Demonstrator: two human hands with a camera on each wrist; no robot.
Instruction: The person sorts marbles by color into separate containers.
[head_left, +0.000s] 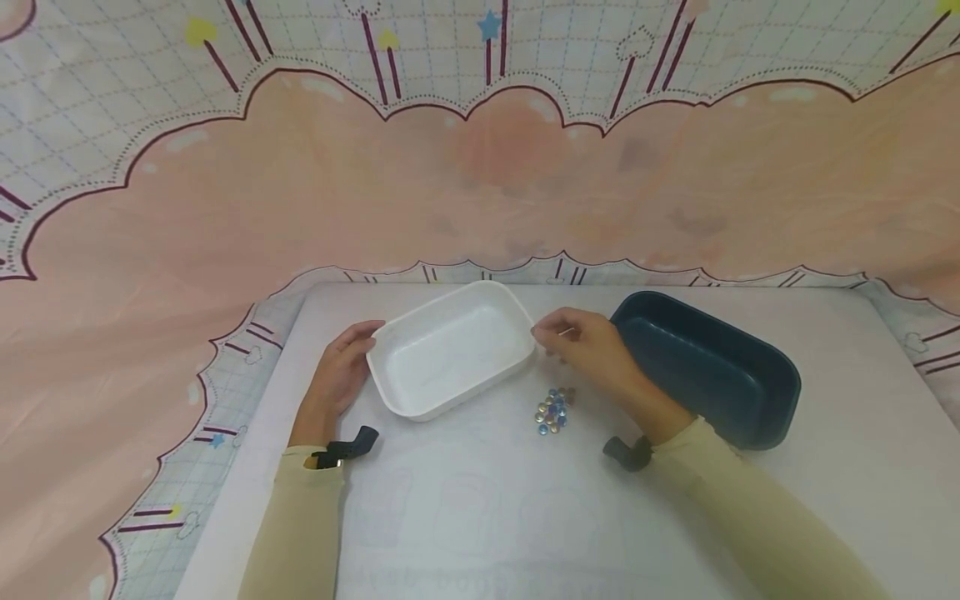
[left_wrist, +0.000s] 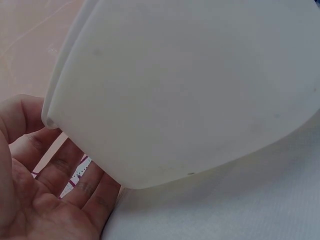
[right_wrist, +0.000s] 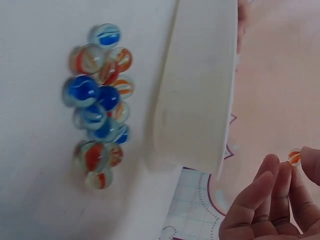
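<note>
In the head view a white rectangular dish [head_left: 453, 350] sits at an angle on the white table. My left hand [head_left: 343, 371] holds its left end, with fingers around the corner and at the rim; the left wrist view shows the dish's outer wall [left_wrist: 175, 100] close up. Near the dish's right end, my right hand [head_left: 592, 346] pinches an orange-and-clear glass marble [right_wrist: 294, 157] between thumb and fingertips. Just below that hand, several blue and orange marbles [right_wrist: 95, 117] lie bunched together on the table, beside the dish.
A dark blue rectangular dish [head_left: 712, 371] stands to the right, partly behind my right hand and forearm. Beyond the table's far edge hangs a pink patterned cloth [head_left: 495, 183]. Each wrist carries a black camera mount [head_left: 348, 448].
</note>
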